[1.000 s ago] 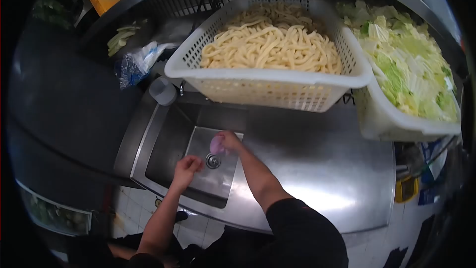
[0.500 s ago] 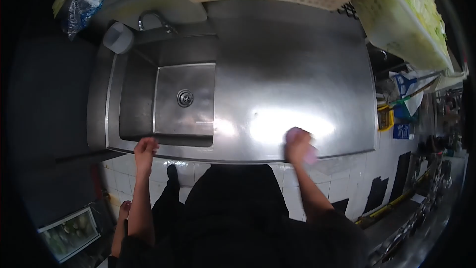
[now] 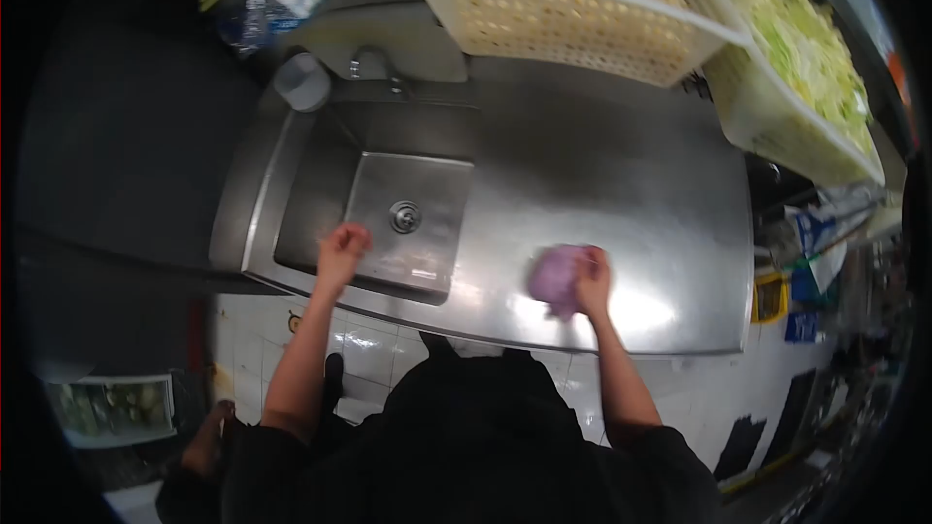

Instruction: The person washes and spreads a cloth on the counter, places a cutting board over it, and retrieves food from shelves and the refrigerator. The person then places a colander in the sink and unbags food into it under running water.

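A light purple cloth (image 3: 555, 278) hangs bunched from my right hand (image 3: 593, 281), whose fingers are closed on its right edge. Cloth and hand are over the front part of the steel counter (image 3: 602, 184). My left hand (image 3: 345, 247) is above the front left part of the sink (image 3: 408, 180), with its fingers curled in and blurred. Whether anything is between those fingers cannot be made out. The round drain (image 3: 405, 216) shows to the right of my left hand, on the sink's bottom.
Behind the counter stand a white basket of thick noodles (image 3: 582, 34) and a white tub of cut cabbage (image 3: 767, 107). A faucet (image 3: 374, 63) and a grey container (image 3: 302, 82) are behind the sink. Another person's arm (image 3: 209, 437) shows at the lower left.
From over the sink, my right hand has moved right to the counter's front with the cloth. My left hand went back to the sink's front edge, then forward over the sink. The view has shifted.
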`<state>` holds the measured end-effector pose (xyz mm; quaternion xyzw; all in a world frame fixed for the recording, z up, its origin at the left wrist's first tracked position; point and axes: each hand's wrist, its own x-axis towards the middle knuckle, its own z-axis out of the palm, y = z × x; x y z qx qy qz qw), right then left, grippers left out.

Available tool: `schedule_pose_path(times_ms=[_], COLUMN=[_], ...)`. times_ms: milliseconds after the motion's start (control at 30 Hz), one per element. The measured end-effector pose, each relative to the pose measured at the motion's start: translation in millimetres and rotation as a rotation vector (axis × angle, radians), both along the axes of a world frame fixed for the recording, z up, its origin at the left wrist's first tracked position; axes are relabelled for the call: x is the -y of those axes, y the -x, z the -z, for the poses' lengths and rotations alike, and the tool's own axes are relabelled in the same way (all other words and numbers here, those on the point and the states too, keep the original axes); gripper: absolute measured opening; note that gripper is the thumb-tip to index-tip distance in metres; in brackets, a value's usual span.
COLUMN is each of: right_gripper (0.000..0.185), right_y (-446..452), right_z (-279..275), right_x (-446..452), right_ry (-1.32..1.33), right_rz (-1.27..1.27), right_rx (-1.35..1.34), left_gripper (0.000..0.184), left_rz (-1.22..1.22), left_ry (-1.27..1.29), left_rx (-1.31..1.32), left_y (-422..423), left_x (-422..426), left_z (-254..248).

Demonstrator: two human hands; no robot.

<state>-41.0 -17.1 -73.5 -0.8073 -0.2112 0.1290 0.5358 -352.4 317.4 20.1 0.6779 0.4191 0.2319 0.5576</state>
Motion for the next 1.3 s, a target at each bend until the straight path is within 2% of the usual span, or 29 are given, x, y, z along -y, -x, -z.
schedule_pose_path(times_ms=[33,100,167,233,267,300,333,367,400,467,500,567,600,633,700,733,767,800,833,900,967,1033,1100,1133,1200,1233,1300], right_gripper=[0.031,0.03,0.03,0.031,0.031,0.03,0.028,0.03,0.036,0.037,0.038,0.038,0.039,0.04,0.039,0.038,0.036,0.035,0.033,0.033,0.034,0.031,0.033,0.033,0.043,0.043,0.048], right_y=[-22.3,-38.7,7.5,50.4,71.6,92.1,102.8,105.4,110.5,112.4,112.9,100.7,89.8,78.6,47.2,32.2,18.3,2.2,-10.0,-14.4,-0.1,11.2,42.8,56.2,78.3,78.8,74.8], right_z=[25.1,54.9,36.2,67.3,63.4,64.1,41.7,29.2,9.6,-37.4,-60.2,-95.1,-107.7,-115.6,-93.1,-86.8,-77.0,-63.7,-50.1,-19.3,23.2,58.4,79.0,71.7,35.3,26.3,7.7], right_x=[20.3,42.7,-5.4,-68.0,-103.2,-139.8,-171.1,-201.0,-224.9,-262.8,-278.5,-313.6,-335.3,-357.2,-421.7,-453.7,-479.2,-502.0,-525.1,-544.1,-544.4,-540.6,-538.9,-541.8,-547.2,-545.5,-544.8], right_ry=[-0.059,0.465,0.422,0.225,0.211,0.138,-0.006,-0.043,-0.069,-0.101,-0.125,-0.064,0.026,0.123,0.049,-0.029,-0.095,-0.252,-0.418,-0.389,-0.352,0.468,0.082,0.084,-0.174,-0.175,0.381], right_rz=[0.14,0.285,0.269,-0.045,-0.219,-0.313,-0.497,-0.687,-0.793,-0.92,-1.026,-1.028,-1.15,-1.262,-1.033,-0.791,-0.551,-0.422,-0.293,-0.297,-0.269,-0.793,-0.492,-0.468,-0.536,-0.516,-0.832], right_rx=[-0.092,0.302,0.421,0.494,0.348,0.353,0.282,0.116,0.082,0.053,0.009,0.031,-0.081,-0.207,-0.255,-0.309,-0.357,-0.422,-0.483,-0.568,-0.676,-0.317,-0.673,-0.672,-0.848,-0.844,-0.379], left_gripper=[0.011,0.007,0.008,0.008,0.009,0.015,0.024,0.034,0.034,0.049,0.049,0.049,0.047,0.047,0.04,0.04,0.035,0.031,0.031,0.026,0.025,0.024,0.024,0.024,0.024,0.024,0.023], left_rz=[-0.059,-0.119,-0.177,-0.185,-0.151,-0.091,-0.044,-0.001,-0.021,0.079,0.068,0.091,0.225,0.238,0.232,0.24,0.19,0.131,0.126,0.056,0.04,0.059,0.103,0.12,0.182,0.224,0.239], left_ry=[0.055,0.197,0.282,0.318,0.363,0.341,0.169,0.001,-0.002,-0.714,-0.718,-0.279,-0.099,-0.094,0.03,0.045,0.307,0.563,0.572,0.746,0.79,0.76,0.71,0.645,0.595,0.539,0.577], left_rx=[-0.006,-0.011,-0.033,-0.014,-0.01,-0.019,-0.057,-0.101,-0.09,-0.35,-0.338,0.0,0.079,0.09,-0.027,-0.015,0.144,0.301,0.307,0.453,0.406,0.356,0.265,0.186,0.218,0.253,0.287], left_y=[14.8,38.8,44.3,32.9,24.3,14.9,2.0,-9.4,-16.6,-27.5,-29.5,-34.4,-34.7,-35.4,-36.9,-37.2,-36.5,-35.8,-33.3,-25.5,-13.3,-11.7,-21.8,-28.2,-51.2,-63.2,-83.4], left_x=[9.9,31.7,56.2,70.5,72.2,68.4,63.0,57.6,52.4,32.2,15.5,-27.0,-52.2,-72.3,-107.2,-121.8,-129.5,-136.1,-142.4,-156.5,-172.1,-187.7,-206.4,-213.4,-226.7,-231.3,-249.3], left_z=[10.8,30.6,42.4,51.2,56.9,67.9,75.0,78.2,70.8,43.2,38.9,35.2,37.5,47.3,71.4,81.4,93.1,102.3,105.7,105.0,113.8,111.1,118.1,122.5,126.6,127.2,123.4])
